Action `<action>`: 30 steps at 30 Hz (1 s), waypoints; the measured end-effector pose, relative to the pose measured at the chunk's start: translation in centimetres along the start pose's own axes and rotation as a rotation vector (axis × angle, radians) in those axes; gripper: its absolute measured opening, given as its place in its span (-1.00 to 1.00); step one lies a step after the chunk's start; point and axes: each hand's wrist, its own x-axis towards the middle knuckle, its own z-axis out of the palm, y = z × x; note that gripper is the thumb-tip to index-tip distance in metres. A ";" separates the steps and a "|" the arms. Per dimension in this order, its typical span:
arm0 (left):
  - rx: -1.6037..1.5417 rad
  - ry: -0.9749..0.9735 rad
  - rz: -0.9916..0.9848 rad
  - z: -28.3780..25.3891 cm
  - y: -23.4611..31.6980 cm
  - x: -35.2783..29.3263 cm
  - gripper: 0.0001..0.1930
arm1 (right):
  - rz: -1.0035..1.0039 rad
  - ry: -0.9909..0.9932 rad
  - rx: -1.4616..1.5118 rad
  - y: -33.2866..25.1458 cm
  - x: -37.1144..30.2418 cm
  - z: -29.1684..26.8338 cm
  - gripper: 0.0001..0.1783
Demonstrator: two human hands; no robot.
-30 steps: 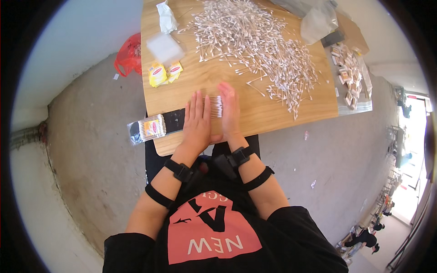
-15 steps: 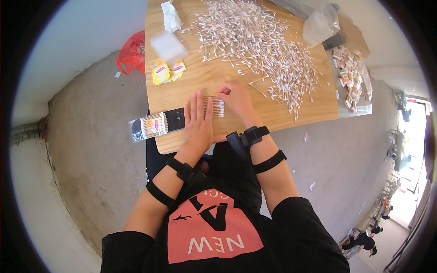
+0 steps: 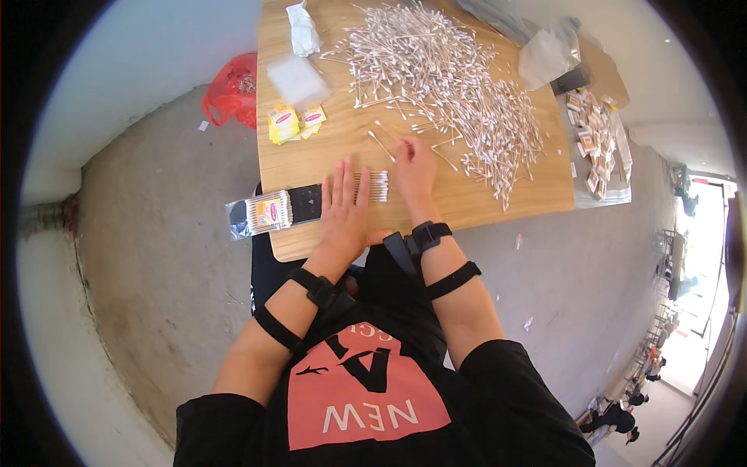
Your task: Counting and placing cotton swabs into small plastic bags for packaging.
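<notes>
A short row of white-tipped cotton swabs with pale wooden sticks [image 3: 378, 187] lies side by side on the pale wood-grained table [image 3: 338, 128], near its front edge. The row is partly covered by the left hand [image 3: 341, 206], which is laid flat with fingers extended and slightly spread; white tips are seen past the fingers on the right. The right hand [image 3: 416, 167] is held just beside the row, fingers curled and fingertips drawn together; whether a swab is pinched there cannot be told. A loose swab [image 3: 381, 145] is seen beside those fingertips.

To the left of the left hand, a flat black strip [image 3: 306, 202] is lain upon by a clear plastic packet of swabs with a yellow-and-white card [image 3: 268, 212]. Beyond the hands, a large loose heap of white-tipped swabs [image 3: 443, 86] is spread. Toward the table's left side, small yellow printed cards [image 3: 285, 124], a stack of translucent plastic sheets [image 3: 299, 81] and a crumpled white wrapper [image 3: 303, 29] are noted. Farther left, a red plastic bag [image 3: 226, 93] is seen on the grey floor [image 3: 163, 202].
</notes>
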 end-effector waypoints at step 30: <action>0.464 -0.096 -0.163 -2.4 -4.4 -4.2 -0.03 | -0.348 -0.020 -0.253 -6.4 -6.6 7.2 -0.53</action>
